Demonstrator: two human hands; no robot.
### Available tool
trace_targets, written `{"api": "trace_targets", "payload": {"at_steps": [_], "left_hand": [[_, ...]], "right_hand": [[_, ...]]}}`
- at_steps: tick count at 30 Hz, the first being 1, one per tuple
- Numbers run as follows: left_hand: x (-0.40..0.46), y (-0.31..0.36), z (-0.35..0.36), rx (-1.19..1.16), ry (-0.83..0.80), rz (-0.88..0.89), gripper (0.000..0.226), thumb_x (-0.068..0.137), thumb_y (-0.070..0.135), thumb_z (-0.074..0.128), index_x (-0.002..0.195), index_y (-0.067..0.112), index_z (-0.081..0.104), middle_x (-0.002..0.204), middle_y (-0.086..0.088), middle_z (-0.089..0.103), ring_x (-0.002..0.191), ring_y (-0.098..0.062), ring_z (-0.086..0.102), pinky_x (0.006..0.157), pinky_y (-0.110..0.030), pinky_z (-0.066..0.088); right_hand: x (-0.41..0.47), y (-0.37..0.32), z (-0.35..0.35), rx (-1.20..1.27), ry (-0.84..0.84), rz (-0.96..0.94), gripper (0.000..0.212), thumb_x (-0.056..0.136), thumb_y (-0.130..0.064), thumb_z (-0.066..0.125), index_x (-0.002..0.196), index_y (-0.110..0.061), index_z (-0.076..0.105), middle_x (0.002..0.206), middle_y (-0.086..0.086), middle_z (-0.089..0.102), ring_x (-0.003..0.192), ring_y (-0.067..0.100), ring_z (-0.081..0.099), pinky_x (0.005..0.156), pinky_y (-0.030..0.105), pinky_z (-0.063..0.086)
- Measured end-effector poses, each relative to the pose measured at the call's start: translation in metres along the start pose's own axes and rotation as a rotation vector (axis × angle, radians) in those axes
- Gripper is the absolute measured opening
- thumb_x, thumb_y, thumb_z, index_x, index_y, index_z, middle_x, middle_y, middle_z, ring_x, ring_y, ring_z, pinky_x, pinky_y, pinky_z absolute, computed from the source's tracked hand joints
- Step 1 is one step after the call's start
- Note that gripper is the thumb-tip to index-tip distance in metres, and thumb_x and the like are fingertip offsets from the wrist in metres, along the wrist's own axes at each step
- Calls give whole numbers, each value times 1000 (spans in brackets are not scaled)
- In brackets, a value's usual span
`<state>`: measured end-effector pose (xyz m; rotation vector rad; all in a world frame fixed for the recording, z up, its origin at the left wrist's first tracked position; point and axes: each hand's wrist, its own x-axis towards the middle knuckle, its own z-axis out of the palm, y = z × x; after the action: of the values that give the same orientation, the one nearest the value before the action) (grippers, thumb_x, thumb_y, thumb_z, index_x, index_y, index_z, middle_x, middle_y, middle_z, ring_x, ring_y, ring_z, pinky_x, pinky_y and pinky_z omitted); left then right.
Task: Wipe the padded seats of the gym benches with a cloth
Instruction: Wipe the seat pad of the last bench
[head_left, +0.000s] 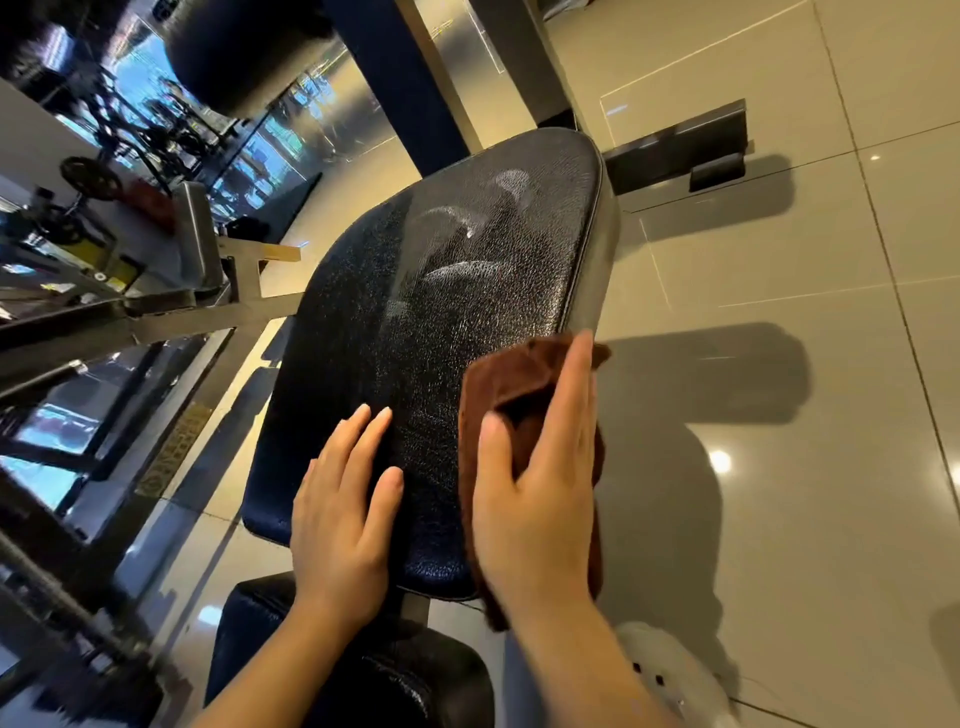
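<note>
A long black padded bench seat (447, 291) runs from the lower middle up toward the top right, with pale wet streaks on its far half. A brown cloth (498, 384) lies over the pad's near right edge. My right hand (540, 483) presses flat on the cloth, fingers straight, thumb on the cloth. My left hand (345, 499) rests flat on the pad's near left part, fingers straight, holding nothing. A second black pad (363, 670) sits just below, partly hidden by my forearms.
Metal frame bars of a gym machine (171, 306) stand close on the left, with exercise bikes and windows behind. A dark steel foot bar (680, 145) lies beyond the bench's far end. Glossy beige floor tiles (779, 312) spread to the right. A white shoe (670, 675) shows bottom right.
</note>
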<state>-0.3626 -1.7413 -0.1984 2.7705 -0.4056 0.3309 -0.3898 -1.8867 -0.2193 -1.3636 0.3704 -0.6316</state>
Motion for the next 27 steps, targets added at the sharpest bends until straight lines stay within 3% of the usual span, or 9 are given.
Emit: {"api": "trace_targets", "payload": {"at_steps": [3,6,9,13,18,21,24,27], "left_hand": [[0,3,-1,3,-4,-11,51,91,55,25,140,42,33,151,20,29,143,-9,27,113,-54,24],[-1,3,-1,6,-4,-12,51,91,54,25,140,42,33,152,18,30,142,-10,27,113,-53,24],[-1,4,-2,3,-1,-10,51,92,54,26,141,40,34,152,14,32,142,-12,28,113,-54,24],[-1,1,-1,7,1,-10,52,92,55,27,141,40,34,153,13,32,143,-13,29,112,-55,25],[2,1,0,-5,2,3,52,92,54,28,141,39,35,153,14,31,143,-12,28,113,-55,25],[1,2,0,-11,8,2,51,92,52,29,141,38,36,152,11,33,142,-15,30,113,-56,26],[0,3,0,-20,21,7,51,93,51,30,141,36,37,152,9,36,141,-17,32,112,-57,26],[0,4,-1,-9,11,1,50,92,52,28,140,38,36,152,11,34,141,-15,31,112,-56,26]], "right_hand": [[63,0,-3,-57,-72,68,75,97,-25,51,156,-28,4,163,-7,7,150,12,4,123,35,9],[100,-3,-5,-98,-119,122,74,99,-24,51,156,-28,4,164,-4,3,151,16,3,123,43,12],[72,1,-9,-43,-121,113,68,101,-31,46,155,-32,6,163,-5,11,150,15,11,121,43,18],[-18,10,-10,84,-57,106,67,93,-49,44,149,-53,7,157,-11,30,145,12,30,117,38,30],[-47,14,1,11,22,-6,61,96,-40,39,153,-34,17,161,-16,15,149,6,11,119,25,13],[-5,9,-2,83,6,80,65,92,-51,32,152,-29,22,161,-7,20,149,5,12,120,30,12],[56,8,-3,74,-32,206,87,80,-70,22,152,-22,30,158,0,29,146,15,23,119,41,21],[88,9,-4,10,-61,188,82,85,-66,21,151,-19,31,157,3,29,145,21,26,118,47,24]]}}
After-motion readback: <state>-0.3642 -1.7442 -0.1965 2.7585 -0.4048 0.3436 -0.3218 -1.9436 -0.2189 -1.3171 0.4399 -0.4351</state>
